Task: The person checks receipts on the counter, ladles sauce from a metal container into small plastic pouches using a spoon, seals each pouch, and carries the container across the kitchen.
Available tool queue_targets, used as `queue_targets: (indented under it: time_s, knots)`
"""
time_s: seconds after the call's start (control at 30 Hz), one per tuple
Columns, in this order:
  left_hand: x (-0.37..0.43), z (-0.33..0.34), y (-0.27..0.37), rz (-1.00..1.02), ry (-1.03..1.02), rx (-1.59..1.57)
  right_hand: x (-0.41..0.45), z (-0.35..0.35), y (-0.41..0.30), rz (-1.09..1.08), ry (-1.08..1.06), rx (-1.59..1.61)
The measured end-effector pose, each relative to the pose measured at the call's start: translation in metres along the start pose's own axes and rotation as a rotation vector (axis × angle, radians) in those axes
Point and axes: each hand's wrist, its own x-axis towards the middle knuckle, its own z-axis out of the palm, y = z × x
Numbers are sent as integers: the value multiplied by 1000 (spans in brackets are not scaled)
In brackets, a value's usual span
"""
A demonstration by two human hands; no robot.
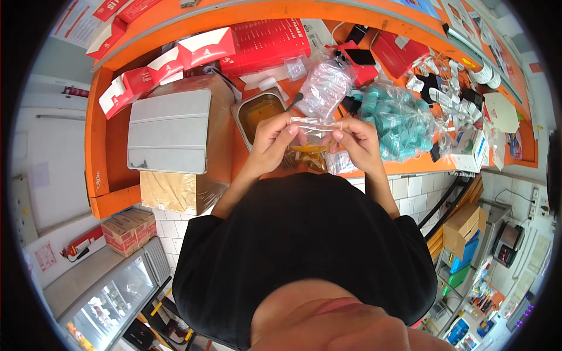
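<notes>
Between my two hands is a small clear plastic bag (311,137) with orange-yellow liquid in its bottom. The fingers of my left hand (273,142) pinch its upper left corner. At the opposite corner, my right hand (361,142) grips the top edge, which looks gathered or folded. A steel food pan (237,115) holding amber liquid sits just beyond my left hand. The dark handle of a utensil (295,102) slants up next to it. Below the bag lie more small packets (317,163) with yellowish contents, partly hidden by my hands and the bag.
A pack of clear plastic (327,90) lies beyond my hands. Rightward is a large clear bag of teal items (397,123). A carton (169,188) carrying a grey tablet cover (169,131) stands left. Red boxes (268,46) and a phone (361,57) lie along the back.
</notes>
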Motion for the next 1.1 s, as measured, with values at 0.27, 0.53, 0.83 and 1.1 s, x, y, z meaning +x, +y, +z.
queue_targets:
  time_s: [0.27,0.53,0.83,1.1]
  knots:
    - [-2,0,-2,43,-39,187,-15,7,9,0,129,-7]
    - [7,8,-5,-83,-178,226,-21,0,18,-13,65,-302]
    - [-11,21,-28,15,-371,486,-47,-6,21,85,-121,-499]
    - [-70,-25,-47,-229,-70,748,-86,-20,46,456,113,-378]
